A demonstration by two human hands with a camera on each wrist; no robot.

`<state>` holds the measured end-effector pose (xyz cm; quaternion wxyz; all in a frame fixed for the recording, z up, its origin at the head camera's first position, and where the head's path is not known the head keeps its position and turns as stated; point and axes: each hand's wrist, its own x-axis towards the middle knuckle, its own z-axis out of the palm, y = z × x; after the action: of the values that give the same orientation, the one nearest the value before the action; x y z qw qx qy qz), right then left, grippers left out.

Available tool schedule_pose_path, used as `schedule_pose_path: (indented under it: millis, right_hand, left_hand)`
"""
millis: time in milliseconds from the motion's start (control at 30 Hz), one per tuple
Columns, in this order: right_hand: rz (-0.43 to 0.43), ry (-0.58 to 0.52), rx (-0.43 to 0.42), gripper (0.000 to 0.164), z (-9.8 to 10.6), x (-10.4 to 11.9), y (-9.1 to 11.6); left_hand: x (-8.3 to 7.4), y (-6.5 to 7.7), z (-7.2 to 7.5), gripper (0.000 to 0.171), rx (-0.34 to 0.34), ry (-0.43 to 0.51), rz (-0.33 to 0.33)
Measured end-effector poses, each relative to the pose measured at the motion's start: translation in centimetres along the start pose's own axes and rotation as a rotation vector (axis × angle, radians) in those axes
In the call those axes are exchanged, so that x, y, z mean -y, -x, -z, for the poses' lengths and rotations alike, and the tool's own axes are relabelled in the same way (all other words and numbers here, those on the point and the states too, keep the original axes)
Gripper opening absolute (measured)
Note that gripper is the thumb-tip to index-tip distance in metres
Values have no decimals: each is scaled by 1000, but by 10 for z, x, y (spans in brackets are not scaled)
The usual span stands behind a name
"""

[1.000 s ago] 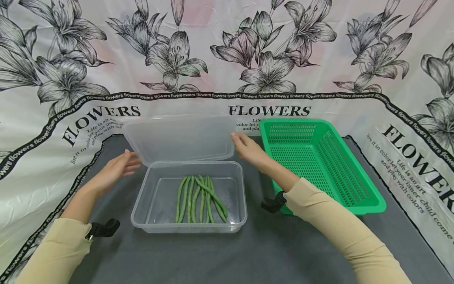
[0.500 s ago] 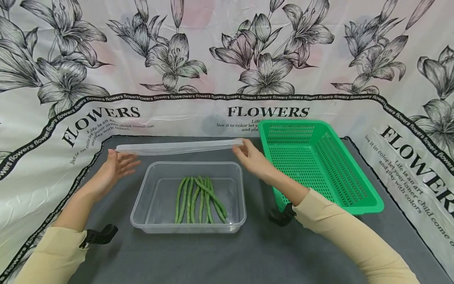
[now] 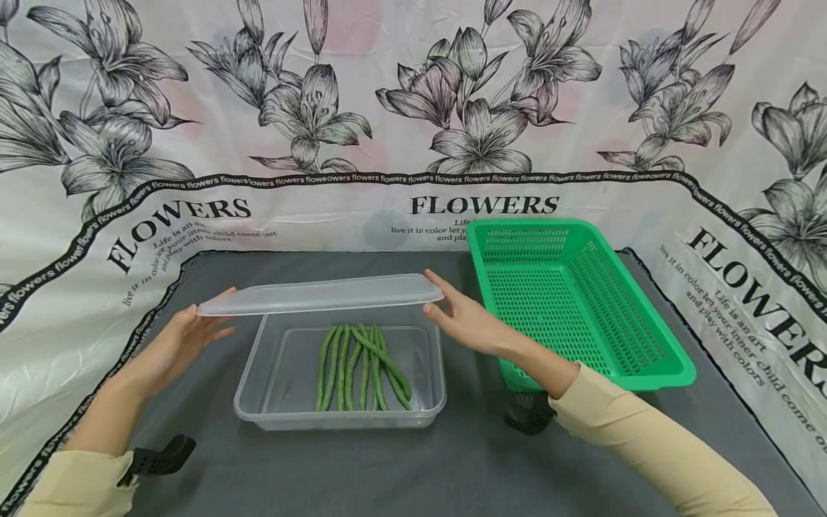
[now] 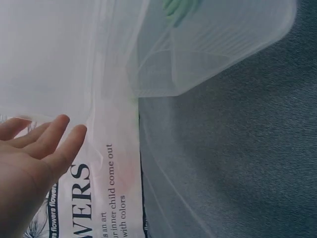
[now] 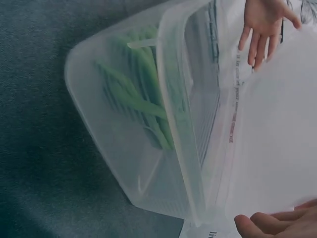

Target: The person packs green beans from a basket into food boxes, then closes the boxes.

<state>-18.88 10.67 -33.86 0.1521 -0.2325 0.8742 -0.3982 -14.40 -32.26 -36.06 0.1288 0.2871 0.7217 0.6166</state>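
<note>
Above a clear plastic container [image 3: 339,420] hangs its translucent lid [image 3: 323,294], close to level and a little lower at the left end. My right hand [image 3: 468,319] holds the lid's right end between thumb and fingers. At the lid's left end is my left hand [image 3: 174,348], its fingers straight and spread; in the left wrist view those fingers [image 4: 67,148] lie right at the lid's edge. Several green beans [image 3: 362,370] lie side by side in the container, with one crossing over the others. The lid hides the container's back rim in the head view.
A green slotted plastic basket [image 3: 646,377] stands to the right, behind my right forearm. Both stand on a grey cloth [image 3: 362,474]. Behind it rises a white flower-printed sheet [image 3: 362,151]. A dark wrist mount [image 3: 161,456] sits on my left wrist.
The lid has tipped from steeply raised behind the container to nearly level and come forward over its back part. My left hand has moved from beside it to its left end.
</note>
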Motion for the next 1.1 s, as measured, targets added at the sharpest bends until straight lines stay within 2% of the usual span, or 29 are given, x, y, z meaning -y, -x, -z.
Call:
schedule_pose_path:
  millis: [100,167,467,633,767,867,1100]
  right_hand:
    - [30,-15,37,89,-2,-1,7]
    - [56,-34,56,87,-3,-4,11]
    - [100,-25,92,85,-13,-16,28]
    - [154,39,118,89,-23,-22,37]
    - [186,54,95,92,-31,-27,44]
    - [177,53,97,92,-37,-31,48]
    - [159,95,95,95,-53,-42,56]
  left_hand:
    - [1,5,-1,53,32,30,-18]
    - [3,8,-4,55,26,22,-23]
    - [10,17,-18,50,-84,-1,34]
    - [16,18,-24,48,-115,-75,57]
    - [19,19,-31,46,-155,-147,116]
    - [22,19,-34,46,-189,-193,177]
    - [30,18,-36,50,-195,-245,264]
